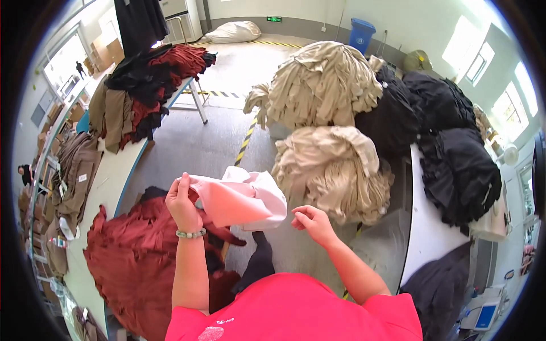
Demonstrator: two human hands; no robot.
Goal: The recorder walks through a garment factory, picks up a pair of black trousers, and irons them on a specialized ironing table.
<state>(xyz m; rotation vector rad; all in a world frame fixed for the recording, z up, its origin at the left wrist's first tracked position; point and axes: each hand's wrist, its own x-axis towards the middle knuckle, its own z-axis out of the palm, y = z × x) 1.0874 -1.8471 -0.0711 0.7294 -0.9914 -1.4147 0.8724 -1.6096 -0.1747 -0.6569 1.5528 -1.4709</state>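
Note:
My left hand [185, 204], with a beaded bracelet at the wrist, is closed on the edge of a pale pinkish-white cloth [244, 199]. The cloth hangs folded in the air in front of me, its far end reaching toward the right. Just right of the cloth, apart from it, is my right hand [314, 225]. Its fingers are loosely bent and a little apart, with nothing visible in them. Below my left forearm lies a big heap of dark red garments [133, 256]. Beyond my right hand sits a bundle of beige garments [333, 170].
A second, larger beige pile [321, 85] stands farther back. Black garment bundles [460, 170] lie on the white table [418, 227] at right. On the left table [114, 182] are brown garments [77, 176], with red and black ones [153, 79] farther off. A blue bin [360, 35] stands by the wall.

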